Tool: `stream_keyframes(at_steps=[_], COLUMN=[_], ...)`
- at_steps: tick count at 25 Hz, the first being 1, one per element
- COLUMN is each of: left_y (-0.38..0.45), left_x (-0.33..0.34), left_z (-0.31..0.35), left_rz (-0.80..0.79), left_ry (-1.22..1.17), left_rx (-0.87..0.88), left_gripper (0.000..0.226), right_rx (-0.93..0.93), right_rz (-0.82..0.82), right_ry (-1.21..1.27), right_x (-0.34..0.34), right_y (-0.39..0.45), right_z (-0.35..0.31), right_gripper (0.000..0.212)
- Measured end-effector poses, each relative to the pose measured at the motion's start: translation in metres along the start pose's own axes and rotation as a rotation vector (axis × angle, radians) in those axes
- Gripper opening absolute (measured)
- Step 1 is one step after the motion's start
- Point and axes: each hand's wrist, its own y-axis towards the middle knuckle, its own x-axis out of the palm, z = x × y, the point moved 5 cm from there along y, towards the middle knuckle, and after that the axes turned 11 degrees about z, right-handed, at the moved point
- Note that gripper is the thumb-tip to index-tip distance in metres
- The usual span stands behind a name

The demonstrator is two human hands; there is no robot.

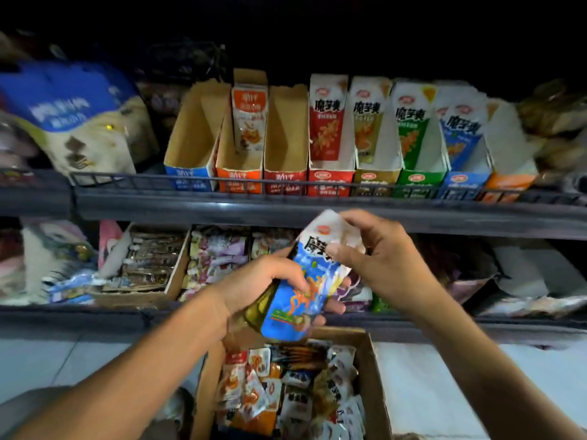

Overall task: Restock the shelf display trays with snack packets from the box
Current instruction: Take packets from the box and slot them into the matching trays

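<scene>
A stack of blue snack packets (298, 293) is held upright between the two shelves, above the cardboard box (371, 369). My left hand (266, 281) grips the stack's lower part from the left. My right hand (378, 258) pinches the white top of the front packet. The box holds several mixed packets. On the upper shelf stands a row of display trays: a blue tray (460, 182) with blue packets at right, a green tray (419, 182) beside it, and a near-empty red tray (284, 182) further left.
A dark wire rail (190, 182) runs along the upper shelf's front edge. A large blue and white bag (73, 119) lies at upper left. The lower shelf holds a cardboard tray (149, 262) of small packets and more loose snacks. Pale floor flanks the box.
</scene>
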Motion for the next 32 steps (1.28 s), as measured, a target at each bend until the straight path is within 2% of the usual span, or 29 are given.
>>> stream_keyframes(at_steps=[2, 3, 5, 6, 8, 11, 13, 15, 17, 20, 22, 25, 29, 32], left_y=[0.007, 0.011, 0.019, 0.021, 0.022, 0.024, 0.027, 0.027, 0.028, 0.026, 0.027, 0.028, 0.031, 0.038], left_x=[0.006, 0.008, 0.008, 0.010, 0.015, 0.019, 0.015, 0.012, 0.014, 0.020, 0.019, 0.016, 0.018, 0.017], left_z=[0.003, 0.004, 0.008, 0.010, 0.014, 0.019, 0.025, 0.029, 0.027, 0.023, 0.022, 0.021, 0.023, 0.032], left_rz=[0.156, 0.230, 0.345, 0.374, 0.391, 0.401, 0.448, 0.505, 0.485, 0.418, 0.448, 0.524, 0.550, 0.549], left_ry=[-0.102, -0.131, -0.169, -0.179, -0.219, -0.229, -0.227, -0.245, -0.259, -0.253, -0.237, -0.192, -0.181, -0.219], left_rx=[0.022, 0.037, 0.069, 0.076, 0.112, 0.116, 0.159, 0.195, 0.150, 0.042, 0.030, 0.080, 0.117, 0.132], left_gripper=[0.041, 0.032, 0.032, 0.032, 0.024, 0.028, 0.031, 0.031, 0.029, 0.022, 0.022, 0.021, 0.027, 0.025], right_rx=[0.236, 0.375, 0.556, 0.546, 0.490, 0.488, 0.521, 0.504, 0.510, 0.614, 0.679, 0.703, 0.709, 0.709], right_rz=[0.224, 0.258, 0.225, 0.228, 0.368, 0.495, 0.426, 0.343, 0.387, 0.520, 0.557, 0.524, 0.439, 0.489], right_ry=[0.068, 0.154, 0.397, 0.430, 0.408, 0.447, 0.560, 0.573, 0.566, 0.650, 0.709, 0.758, 0.809, 0.770], right_x=[0.008, 0.015, 0.027, 0.028, 0.019, 0.010, 0.013, 0.015, 0.013, 0.004, 0.002, 0.004, 0.002, -0.013], right_y=[-0.006, -0.009, -0.012, -0.011, -0.005, -0.002, -0.003, -0.005, -0.005, -0.006, -0.008, -0.012, -0.006, 0.003], right_z=[0.009, 0.014, 0.021, 0.021, 0.023, 0.024, 0.021, 0.016, 0.021, 0.031, 0.036, 0.037, 0.032, 0.035], right_gripper=[0.049, 0.055, 0.046, 0.035, 0.020, 0.019, 0.024, 0.027, 0.025, 0.024, 0.017, 0.016, 0.026, 0.035])
